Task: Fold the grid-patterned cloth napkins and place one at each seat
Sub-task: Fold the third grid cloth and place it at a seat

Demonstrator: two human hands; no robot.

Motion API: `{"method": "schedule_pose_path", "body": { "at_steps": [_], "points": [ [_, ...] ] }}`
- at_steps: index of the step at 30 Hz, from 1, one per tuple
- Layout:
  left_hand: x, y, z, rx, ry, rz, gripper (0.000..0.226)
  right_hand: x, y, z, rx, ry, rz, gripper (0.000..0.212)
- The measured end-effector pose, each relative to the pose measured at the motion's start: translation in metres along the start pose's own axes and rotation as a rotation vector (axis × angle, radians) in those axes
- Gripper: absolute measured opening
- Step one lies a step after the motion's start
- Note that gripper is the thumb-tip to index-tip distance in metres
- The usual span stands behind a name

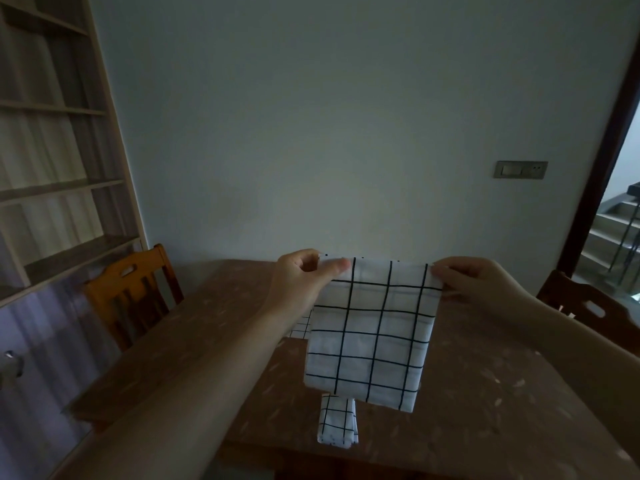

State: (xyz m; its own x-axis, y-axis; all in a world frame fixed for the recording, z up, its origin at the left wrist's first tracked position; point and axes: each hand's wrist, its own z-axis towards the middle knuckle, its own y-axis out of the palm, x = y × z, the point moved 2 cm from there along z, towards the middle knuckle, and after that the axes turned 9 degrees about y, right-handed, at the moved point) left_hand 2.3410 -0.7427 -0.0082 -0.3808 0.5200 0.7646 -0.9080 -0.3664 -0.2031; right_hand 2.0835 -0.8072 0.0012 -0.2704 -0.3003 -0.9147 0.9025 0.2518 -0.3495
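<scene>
White gridded napkin point(374, 327) hangs pinched at its top corners by left hand point(304, 275) and right hand point(474, 282).

Head view, one camera.
It looks forward and slightly down from the person's head, close over the counter point(485, 393), facing the wall point(311, 133) beyond.

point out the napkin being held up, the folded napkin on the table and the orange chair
held napkin point(372, 334), head view, middle of hanging cloth
folded napkin point(337, 420), head view, its top face
orange chair point(133, 292), head view, backrest
</scene>
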Motion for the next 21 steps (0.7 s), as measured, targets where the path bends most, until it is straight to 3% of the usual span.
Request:
{"method": "schedule_pose_path", "body": {
  "at_steps": [6, 9, 11, 13, 16, 18, 21],
  "points": [
    [0.0, -0.005, -0.002, -0.055, -0.017, -0.053, 0.039, -0.004, 0.005, -0.002, 0.056, 0.01, 0.054, 0.022],
    [0.0, -0.006, -0.003, -0.113, 0.009, -0.017, 0.028, -0.004, 0.01, -0.002, 0.177, -0.039, -0.011, 0.026],
    [0.005, -0.007, -0.002, -0.245, 0.004, -0.008, 0.017, -0.007, 0.013, -0.003, 0.291, -0.115, -0.138, 0.028],
    [0.015, -0.01, -0.002, -0.497, -0.053, -0.042, 0.007, -0.015, 0.018, -0.006, 0.319, -0.203, -0.228, 0.029],
    [0.031, -0.007, 0.002, -0.716, -0.146, -0.004, 0.026, -0.031, 0.028, -0.015, 0.271, -0.329, -0.342, 0.028],
    [0.039, 0.006, 0.008, -0.678, -0.111, 0.104, 0.041, -0.037, 0.035, -0.018, 0.246, -0.371, -0.384, 0.025],
    [0.05, 0.027, 0.011, -0.525, 0.058, 0.21, 0.034, -0.04, 0.039, -0.018, 0.268, -0.389, -0.369, 0.02]
  ]
}}
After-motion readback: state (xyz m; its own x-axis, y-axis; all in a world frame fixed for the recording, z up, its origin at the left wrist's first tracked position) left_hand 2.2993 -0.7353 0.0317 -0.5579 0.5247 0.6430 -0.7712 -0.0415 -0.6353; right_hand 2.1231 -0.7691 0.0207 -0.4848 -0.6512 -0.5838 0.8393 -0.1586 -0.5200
